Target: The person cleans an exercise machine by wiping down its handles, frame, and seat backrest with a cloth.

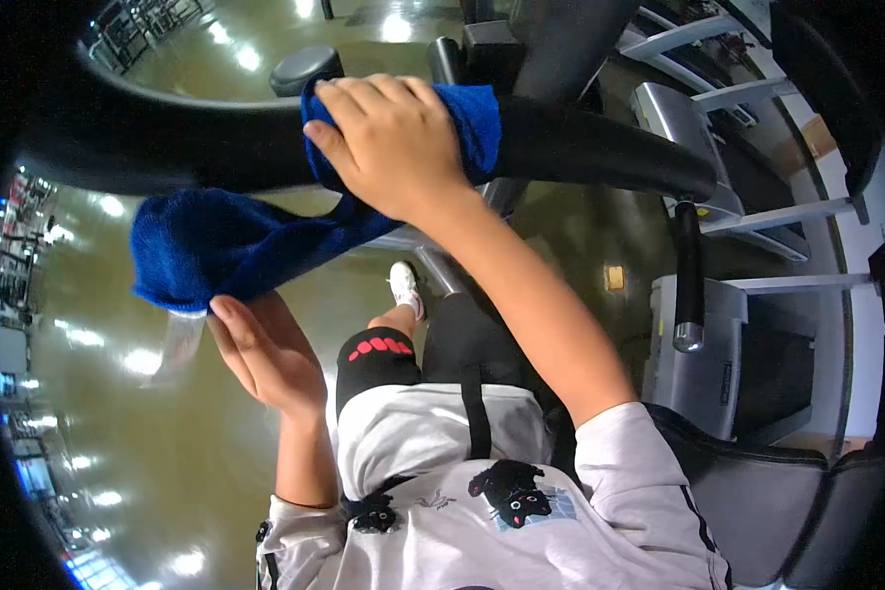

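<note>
A blue towel (216, 241) lies partly over a thick black padded bar (206, 147) and hangs down below it to the left. My right hand (388, 143) presses on the towel from above, its fingers curled over the bar with cloth beneath them. Lower on the left, my left hand (270, 349) holds the hanging end by its bottom edge, thumb against the fabric; some of its fingers are hidden behind the cloth. Beside that thumb, a whitish translucent tag (179, 344) dangles from the towel's edge.
Another black handle (689, 285) with a metal end cap hangs down at right. A grey padded seat (757, 501) is at lower right. Grey machine housings (696, 354) and white frame rails (801, 283) stand beyond. A small yellowish square (615, 277) lies on the shiny floor.
</note>
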Available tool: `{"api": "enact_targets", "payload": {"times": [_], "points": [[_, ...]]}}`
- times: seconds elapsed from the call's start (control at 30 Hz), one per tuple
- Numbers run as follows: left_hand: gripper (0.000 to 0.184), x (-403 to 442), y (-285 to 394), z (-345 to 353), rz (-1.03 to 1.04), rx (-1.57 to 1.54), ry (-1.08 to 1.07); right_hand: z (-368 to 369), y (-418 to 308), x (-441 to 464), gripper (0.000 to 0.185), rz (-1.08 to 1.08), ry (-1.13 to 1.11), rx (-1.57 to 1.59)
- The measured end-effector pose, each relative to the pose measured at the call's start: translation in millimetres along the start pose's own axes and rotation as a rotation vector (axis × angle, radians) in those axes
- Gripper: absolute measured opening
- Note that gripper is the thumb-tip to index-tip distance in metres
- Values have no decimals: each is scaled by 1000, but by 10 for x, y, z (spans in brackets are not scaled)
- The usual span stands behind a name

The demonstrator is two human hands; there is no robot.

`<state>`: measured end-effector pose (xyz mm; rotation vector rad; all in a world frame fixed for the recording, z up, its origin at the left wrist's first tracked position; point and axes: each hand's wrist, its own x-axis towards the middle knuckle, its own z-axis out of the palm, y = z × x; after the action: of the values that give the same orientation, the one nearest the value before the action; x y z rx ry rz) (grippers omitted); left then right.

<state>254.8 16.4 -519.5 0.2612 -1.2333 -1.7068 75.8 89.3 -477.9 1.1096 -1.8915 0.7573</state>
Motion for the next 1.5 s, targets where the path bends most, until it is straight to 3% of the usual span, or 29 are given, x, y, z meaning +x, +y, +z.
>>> {"api": "enact_targets", "payload": {"times": [0.03, 0.07, 0.13, 0.2, 0.27, 0.33, 0.4, 0.53, 0.67, 0.87, 0.97, 1.07, 1.2, 1.3, 1.43, 1.5], "points": [[38, 62, -50, 3, 43, 67, -69, -20, 25, -7, 34, -15, 11, 8], [35, 145, 70, 301, -46, 372, -23, -24, 59, -16, 33, -30, 19, 15], [33, 372, 165, 621, -80, 961, -348, -69, 172, -106, 31, -11, 32, -33], [34, 644, -104, 723, 715, 1391, -622, -201, 298, -186, 30, 7, 35, -75], [37, 635, -256, 989, 898, 1375, -478, -436, 485, -315, 26, 150, -40, -128], [37, 690, -428, 1181, 1081, 1338, -497, -652, 724, -485, 24, 197, -25, -231], [37, 542, -503, 1473, 842, 1319, -675, -798, 1007, -678, 25, 255, 27, -327], [43, 223, -811, 2058, 933, 1234, -761, -1046, 1778, -1117, 23, 409, 109, -459], [40, 139, -823, 2207, 849, 1219, -795, -1073, 1812, -1154, 23, 483, 186, -500], [54, 243, -545, 1622, 951, 1333, -623, -823, 1107, -800, 23, 355, 104, -375], [53, 326, -310, 1321, 918, 1458, -590, -584, 632, -575, 44, 272, -22, -311], [50, 445, -262, 1228, 906, 1369, -687, -478, 432, -456, 43, 246, -63, -205], [48, 412, -352, 1291, 870, 1409, -740, -585, 570, -535, 39, 198, -142, -49], [48, 371, -441, 1400, 953, 1395, -828, -708, 845, -702, 41, 152, -155, -43], [75, 177, -580, 1605, 1063, 1481, -870, -1038, 1183, -780, 46, 91, -312, -41], [77, 49, -692, 1761, 1085, 1485, -862, -1173, 1281, -877, 46, 98, -332, -92]]}}
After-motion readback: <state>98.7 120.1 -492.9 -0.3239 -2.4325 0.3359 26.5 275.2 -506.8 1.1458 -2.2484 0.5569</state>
